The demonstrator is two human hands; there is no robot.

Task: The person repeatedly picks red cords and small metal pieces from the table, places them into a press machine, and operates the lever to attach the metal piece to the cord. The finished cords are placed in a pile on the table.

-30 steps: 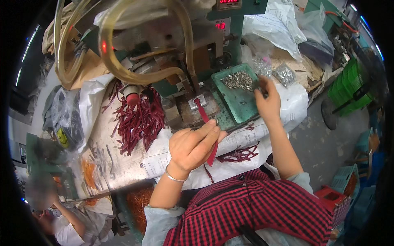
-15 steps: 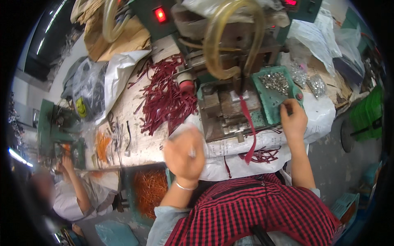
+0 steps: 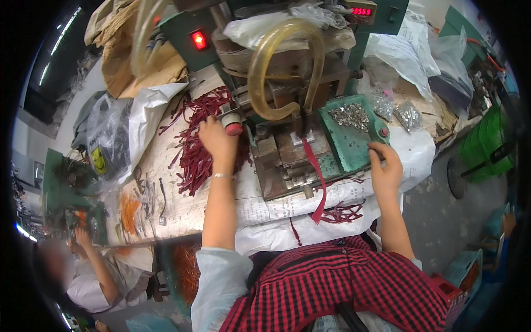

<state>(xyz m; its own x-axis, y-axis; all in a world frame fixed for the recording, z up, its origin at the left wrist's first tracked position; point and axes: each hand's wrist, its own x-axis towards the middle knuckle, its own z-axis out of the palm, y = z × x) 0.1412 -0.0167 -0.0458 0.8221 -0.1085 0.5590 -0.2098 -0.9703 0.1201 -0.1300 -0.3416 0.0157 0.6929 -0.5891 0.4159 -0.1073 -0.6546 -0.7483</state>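
Note:
My left hand (image 3: 218, 139) reaches into a pile of dark red straps (image 3: 193, 166), beside a red push button (image 3: 234, 129). Its fingers are bent close together; whatever lies between them is hidden. My right hand (image 3: 386, 166) is at the right edge of a green tray (image 3: 348, 155), thumb and forefinger brought together in a pinch. Anything in that pinch is too small to make out. Small silvery metal pieces (image 3: 349, 116) are heaped at the tray's far end. One red strap (image 3: 317, 177) hangs toward me from the metal press bed (image 3: 293, 152), touched by neither hand.
A thick yellowish hose (image 3: 257, 69) loops above the press. More straps (image 3: 340, 213) lie on white sheeting at the front edge. Bags of metal pieces (image 3: 408, 116) stand right of the tray. At left, another person (image 3: 105, 271) works at a green machine (image 3: 72, 185).
My left hand has moved from near my body up and left to the strap pile. The right hand keeps its pinch by the tray. The whole view has shifted slightly.

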